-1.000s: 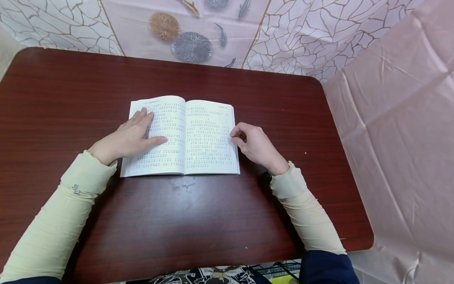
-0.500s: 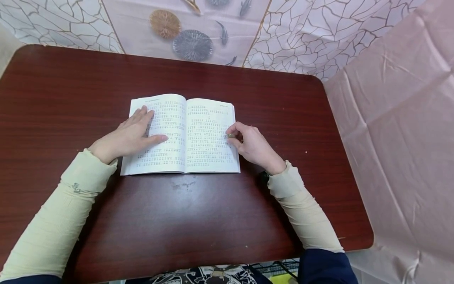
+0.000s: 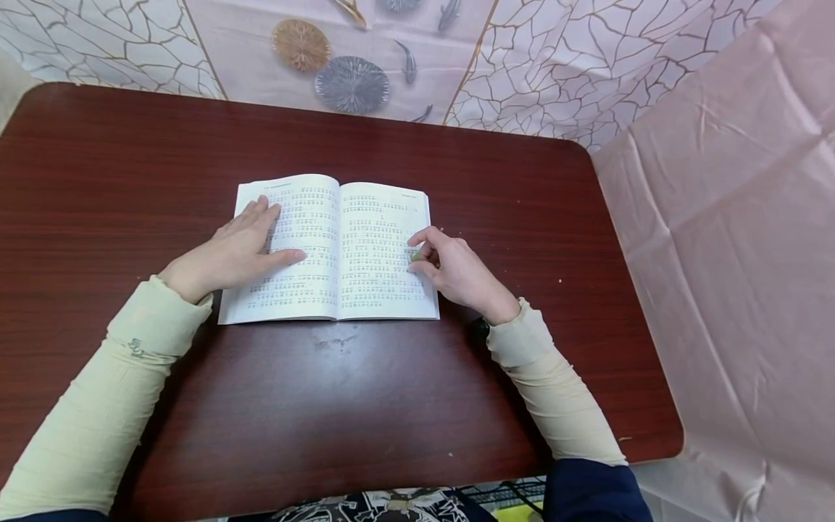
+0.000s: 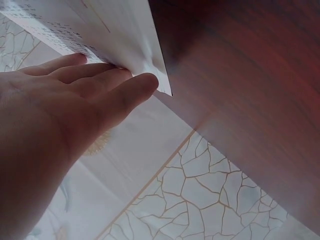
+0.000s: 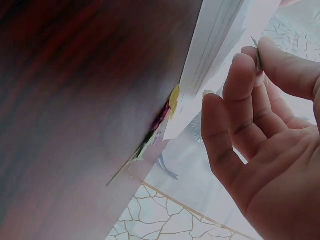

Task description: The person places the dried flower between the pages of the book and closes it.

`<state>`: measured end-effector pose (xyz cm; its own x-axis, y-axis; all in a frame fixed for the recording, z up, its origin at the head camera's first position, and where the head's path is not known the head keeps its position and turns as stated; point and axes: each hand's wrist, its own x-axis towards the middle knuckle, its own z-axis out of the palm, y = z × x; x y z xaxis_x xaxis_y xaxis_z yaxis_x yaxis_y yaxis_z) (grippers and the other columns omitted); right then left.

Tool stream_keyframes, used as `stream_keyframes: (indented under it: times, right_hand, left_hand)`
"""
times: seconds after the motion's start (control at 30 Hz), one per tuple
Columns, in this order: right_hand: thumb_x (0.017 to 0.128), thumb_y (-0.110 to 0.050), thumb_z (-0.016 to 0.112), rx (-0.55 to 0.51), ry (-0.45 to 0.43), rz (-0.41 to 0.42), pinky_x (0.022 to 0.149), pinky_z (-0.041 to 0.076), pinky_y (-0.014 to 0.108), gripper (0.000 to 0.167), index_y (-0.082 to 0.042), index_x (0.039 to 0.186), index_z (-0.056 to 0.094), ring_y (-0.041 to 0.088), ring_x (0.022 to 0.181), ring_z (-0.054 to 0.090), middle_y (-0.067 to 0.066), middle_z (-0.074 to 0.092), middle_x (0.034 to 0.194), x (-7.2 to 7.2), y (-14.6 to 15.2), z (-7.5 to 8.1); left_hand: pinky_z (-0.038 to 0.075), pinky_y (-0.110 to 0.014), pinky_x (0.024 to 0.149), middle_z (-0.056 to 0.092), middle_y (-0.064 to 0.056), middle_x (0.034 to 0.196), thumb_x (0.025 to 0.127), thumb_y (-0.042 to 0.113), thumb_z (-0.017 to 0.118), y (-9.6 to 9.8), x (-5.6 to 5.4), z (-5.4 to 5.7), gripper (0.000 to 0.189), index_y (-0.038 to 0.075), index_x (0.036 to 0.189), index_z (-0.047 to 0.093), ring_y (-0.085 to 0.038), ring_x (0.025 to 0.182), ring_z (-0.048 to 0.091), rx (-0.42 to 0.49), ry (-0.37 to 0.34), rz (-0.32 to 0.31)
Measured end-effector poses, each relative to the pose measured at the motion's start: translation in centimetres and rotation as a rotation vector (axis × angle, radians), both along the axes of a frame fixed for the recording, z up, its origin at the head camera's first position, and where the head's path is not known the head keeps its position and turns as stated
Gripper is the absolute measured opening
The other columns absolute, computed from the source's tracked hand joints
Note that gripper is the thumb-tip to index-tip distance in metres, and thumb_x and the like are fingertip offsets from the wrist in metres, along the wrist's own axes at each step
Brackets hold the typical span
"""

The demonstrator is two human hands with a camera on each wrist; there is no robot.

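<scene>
Sliding inward since a second ago, the right hand (image 3: 460,268) is reaching over the three o'clock side of the book (image 3: 338,246), pinching a thin green sliver (image 5: 258,60). The left hand (image 3: 230,255) is resting on the nine o'clock side, spread and gripping nothing. Keeping the pinch light is probably sparing the sliver from creasing.

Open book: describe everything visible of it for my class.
The open book lies face up on the dark red-brown wood-look table, its white paper pages curving into a centre fold. Both pages carry rows of print too small to read. The right wrist view shows its stacked page edges. The person's left grip rests spread on the left page; the right grip pinches a thin green piece over the right page, touching or not is unclear.
</scene>
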<state>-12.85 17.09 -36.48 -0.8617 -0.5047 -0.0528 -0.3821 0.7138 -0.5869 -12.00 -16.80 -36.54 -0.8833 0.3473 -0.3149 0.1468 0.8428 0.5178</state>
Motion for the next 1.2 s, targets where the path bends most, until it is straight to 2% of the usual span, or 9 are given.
stream_keyframes:
  times: [0.37, 0.67, 1.2]
  right_hand:
    - [0.089, -0.011, 0.072, -0.017, -0.022, 0.007, 0.065, 0.048, 0.027, 0.038, -0.007, 0.122, 0.053, 0.012, 0.07, 0.056, -0.002, 0.06, 0.085, 0.05, -0.27, -0.3]
    - [0.088, -0.016, 0.073, 0.066, 0.007, -0.031, 0.065, 0.047, 0.028, 0.042, -0.011, 0.123, 0.051, 0.01, 0.07, 0.057, -0.005, 0.06, 0.086, -0.13, -0.29, -0.18]
    - [0.088, -0.022, 0.074, 0.116, -0.045, -0.058, 0.059, 0.044, 0.029, 0.044, -0.011, 0.124, 0.051, 0.013, 0.065, 0.052, -0.003, 0.058, 0.084, -0.26, -0.18, -0.25]
  left_hand:
    - [0.006, -0.062, 0.113, -0.006, -0.029, 0.157, 0.092, 0.064, 0.049, -0.09, 0.12, -0.12, 0.104, -0.01, 0.151, 0.007, -0.043, 0.145, -0.005, 0.002, -0.012, 0.003]
    - [0.006, -0.061, 0.113, -0.006, -0.028, 0.158, 0.092, 0.064, 0.049, -0.02, -0.03, -0.21, 0.103, -0.009, 0.151, 0.007, -0.043, 0.145, -0.005, 0.0, -0.006, 0.002]
    - [0.006, -0.062, 0.113, -0.005, -0.029, 0.158, 0.092, 0.063, 0.05, 0.02, -0.02, -0.21, 0.103, -0.01, 0.151, 0.007, -0.043, 0.145, -0.004, 0.005, -0.003, 0.003]
